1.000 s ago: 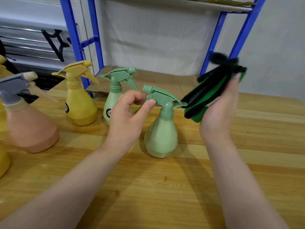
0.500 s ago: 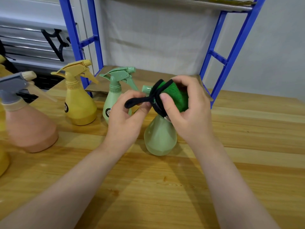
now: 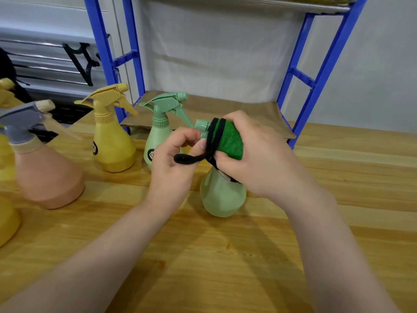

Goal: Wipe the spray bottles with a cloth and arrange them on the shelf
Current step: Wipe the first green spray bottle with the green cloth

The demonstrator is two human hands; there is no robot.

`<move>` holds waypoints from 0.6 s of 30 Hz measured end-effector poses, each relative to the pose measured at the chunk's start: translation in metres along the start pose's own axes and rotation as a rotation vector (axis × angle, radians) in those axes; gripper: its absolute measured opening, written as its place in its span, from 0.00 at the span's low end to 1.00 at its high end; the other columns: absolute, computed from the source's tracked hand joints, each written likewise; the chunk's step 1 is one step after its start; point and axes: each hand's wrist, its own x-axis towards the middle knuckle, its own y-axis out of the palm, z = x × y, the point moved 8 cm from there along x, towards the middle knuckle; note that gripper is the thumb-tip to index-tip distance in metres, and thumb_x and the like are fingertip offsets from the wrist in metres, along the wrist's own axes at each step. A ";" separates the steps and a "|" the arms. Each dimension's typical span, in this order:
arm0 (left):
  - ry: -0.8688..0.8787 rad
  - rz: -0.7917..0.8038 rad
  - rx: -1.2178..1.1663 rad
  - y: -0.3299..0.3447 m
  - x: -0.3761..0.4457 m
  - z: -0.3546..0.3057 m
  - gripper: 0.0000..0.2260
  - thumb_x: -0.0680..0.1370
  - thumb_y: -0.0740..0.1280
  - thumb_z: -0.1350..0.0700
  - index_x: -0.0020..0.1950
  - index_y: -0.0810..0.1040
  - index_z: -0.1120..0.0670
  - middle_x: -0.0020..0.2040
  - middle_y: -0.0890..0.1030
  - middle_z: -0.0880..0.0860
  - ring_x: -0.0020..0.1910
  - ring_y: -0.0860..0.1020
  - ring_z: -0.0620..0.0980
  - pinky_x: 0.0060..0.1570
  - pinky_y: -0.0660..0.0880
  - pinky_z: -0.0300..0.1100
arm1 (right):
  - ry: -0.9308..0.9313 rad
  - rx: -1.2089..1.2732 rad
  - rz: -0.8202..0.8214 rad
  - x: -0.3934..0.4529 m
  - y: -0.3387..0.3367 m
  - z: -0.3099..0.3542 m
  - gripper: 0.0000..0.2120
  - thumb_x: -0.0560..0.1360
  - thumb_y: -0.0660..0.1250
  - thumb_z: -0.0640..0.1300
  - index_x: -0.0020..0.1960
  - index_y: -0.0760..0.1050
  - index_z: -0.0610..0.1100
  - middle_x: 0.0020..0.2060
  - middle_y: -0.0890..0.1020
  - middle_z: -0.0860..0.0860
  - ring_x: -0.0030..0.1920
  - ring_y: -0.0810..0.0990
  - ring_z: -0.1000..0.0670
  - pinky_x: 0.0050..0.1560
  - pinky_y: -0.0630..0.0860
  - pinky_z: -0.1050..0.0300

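A pale green spray bottle [image 3: 222, 196] stands on the wooden table [image 3: 225, 267] in the middle. My right hand [image 3: 255, 154] presses a green cloth with black edging [image 3: 228, 141] over the bottle's trigger head, most of which is hidden; only the nozzle tip [image 3: 200, 124] shows. My left hand [image 3: 178, 163] grips the head from the left, fingers curled by the cloth's black loop [image 3: 189, 158]. A second green spray bottle [image 3: 161, 129] stands just behind, a yellow one [image 3: 111, 141] to its left, and a pink one with a grey head [image 3: 45, 172] at far left.
A blue metal shelf frame [image 3: 316, 80] stands behind the table, its low board [image 3: 243, 107] covered in brown cardboard. Parts of other yellow bottles [image 3: 6, 213] show at the left edge. A grey wall lies behind.
My right hand brought the cloth from the right down onto the front green bottle's head. My left hand stayed on the head. The bottle has barely moved.
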 end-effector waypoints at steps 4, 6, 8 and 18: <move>-0.013 0.013 -0.062 -0.001 0.001 0.003 0.05 0.77 0.66 0.55 0.45 0.77 0.55 0.41 0.76 0.54 0.43 0.74 0.52 0.46 0.73 0.48 | -0.088 -0.115 -0.138 -0.004 -0.001 0.007 0.21 0.73 0.68 0.54 0.62 0.70 0.48 0.50 0.80 0.52 0.48 0.78 0.45 0.43 0.71 0.51; -0.023 0.008 -0.077 -0.002 0.001 0.003 0.03 0.78 0.66 0.58 0.45 0.78 0.55 0.41 0.77 0.53 0.43 0.75 0.50 0.46 0.73 0.43 | -0.116 -0.096 -0.149 -0.003 0.000 0.006 0.21 0.74 0.68 0.54 0.63 0.71 0.47 0.51 0.81 0.52 0.49 0.78 0.46 0.42 0.69 0.52; -0.030 0.004 -0.087 -0.001 0.002 0.002 0.05 0.79 0.65 0.60 0.45 0.78 0.54 0.40 0.78 0.50 0.43 0.76 0.47 0.46 0.74 0.40 | -0.101 -0.017 -0.146 -0.002 -0.001 0.001 0.20 0.74 0.69 0.54 0.63 0.72 0.49 0.50 0.81 0.54 0.49 0.78 0.49 0.42 0.67 0.55; -0.014 0.031 -0.189 0.004 0.001 0.000 0.08 0.75 0.66 0.53 0.48 0.83 0.43 0.46 0.84 0.43 0.50 0.80 0.43 0.52 0.75 0.36 | 0.091 0.681 -0.144 0.006 0.009 -0.031 0.08 0.72 0.75 0.47 0.50 0.79 0.52 0.39 0.84 0.59 0.41 0.82 0.58 0.43 0.78 0.60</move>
